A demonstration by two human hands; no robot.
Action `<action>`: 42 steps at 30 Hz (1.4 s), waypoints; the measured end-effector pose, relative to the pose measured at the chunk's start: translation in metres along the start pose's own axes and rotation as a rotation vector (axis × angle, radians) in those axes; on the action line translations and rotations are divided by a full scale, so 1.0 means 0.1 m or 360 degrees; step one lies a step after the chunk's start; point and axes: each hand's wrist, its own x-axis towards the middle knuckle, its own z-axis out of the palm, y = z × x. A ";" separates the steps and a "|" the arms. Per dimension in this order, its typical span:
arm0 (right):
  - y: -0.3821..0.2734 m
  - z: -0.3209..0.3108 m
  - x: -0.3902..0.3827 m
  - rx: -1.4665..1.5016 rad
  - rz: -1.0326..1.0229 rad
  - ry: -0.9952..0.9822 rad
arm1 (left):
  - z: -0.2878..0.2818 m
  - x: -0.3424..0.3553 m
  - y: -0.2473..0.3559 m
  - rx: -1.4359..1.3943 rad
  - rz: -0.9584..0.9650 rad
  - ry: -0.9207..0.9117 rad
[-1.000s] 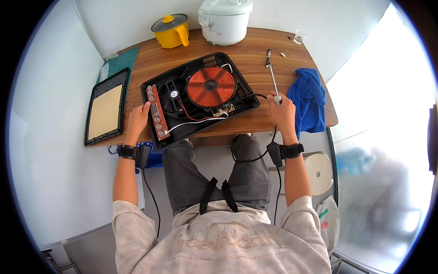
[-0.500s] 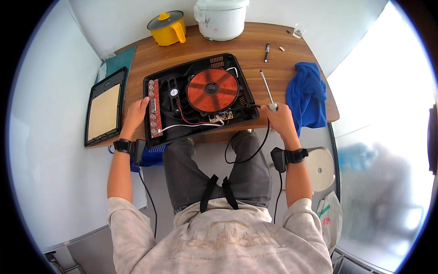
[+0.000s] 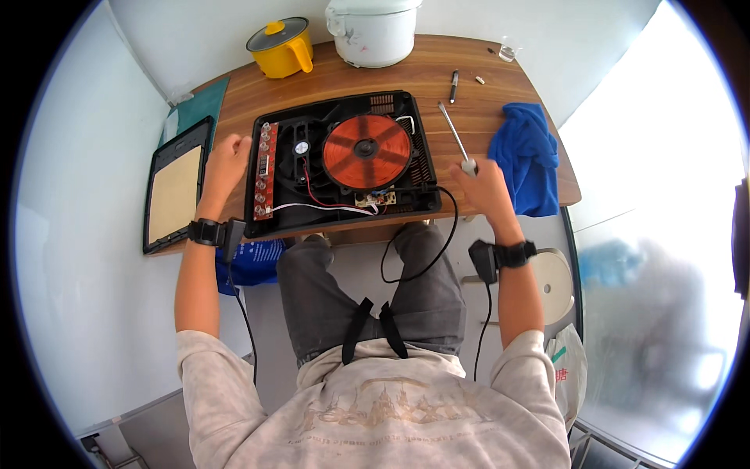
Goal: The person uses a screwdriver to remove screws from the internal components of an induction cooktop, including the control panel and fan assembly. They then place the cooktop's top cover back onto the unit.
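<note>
Far left: black cover panel [image 3: 176, 187] with a tan sheet in it, lying on the wooden table [image 3: 332, 80] and partly over a teal mat [image 3: 209, 102]; your left hand [image 3: 226, 166] sits between that panel and the opened black housing [image 3: 351, 216], fingers curled in, just beside the housing's left wall; whether they touch it or hold anything, I cannot tell.

Middle: the housing lies flat at the table's near edge, its long axis running left to right across you, open side up; inside, left to right, a red circuit strip [image 3: 264, 173], a fan [image 3: 301, 148] and a round orange-red coil [image 3: 367, 152]; behind stand a yellow pot [image 3: 282, 56] and a white cooker [image 3: 373, 37].

Right: a black cord [image 3: 455, 213] leaves the housing and loops below the table edge; your right hand [image 3: 486, 187] is closed round the handle of a screwdriver [image 3: 453, 130]; key relation: the housing lies to this hand's left, while the shaft points away from you and slightly left, its tip off to the right of the housing's far right corner; your left hand is the nearer to the housing; beyond lie a pen [image 3: 454, 87] and a blue cloth [image 3: 527, 160].
</note>
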 end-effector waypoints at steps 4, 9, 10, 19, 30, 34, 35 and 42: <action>-0.28 0.13 0.46 -0.0151 -0.0291 -0.0114 | -0.16 -0.09 0.86 -0.0285 -0.0233 -0.0769; -0.34 0.43 0.81 -0.0384 -0.0326 -0.0292 | 0.37 -0.08 0.95 -0.0096 0.0043 -0.0860; -0.34 0.45 0.81 -0.0416 -0.0335 -0.0301 | 0.37 -0.12 1.08 -0.0011 0.0016 -0.0912; -0.30 0.45 0.86 -0.0155 -0.0211 -0.0425 | 0.52 -0.15 0.83 -0.0674 -0.0220 -0.0836; -0.37 0.51 0.84 0.0345 -0.0041 -0.0637 | 0.30 0.05 0.91 -0.0924 -0.0459 -0.0667; -0.44 0.47 0.81 0.0240 0.0001 -0.0625 | 0.51 0.13 0.75 -0.0782 0.0039 -0.0474; -0.41 0.45 0.82 0.0205 0.0024 -0.0608 | 0.51 0.13 0.79 -0.0677 0.0013 -0.0510; -0.42 0.47 0.81 0.0062 0.0065 -0.0556 | 0.68 0.11 0.75 -0.0343 -0.0038 -0.0539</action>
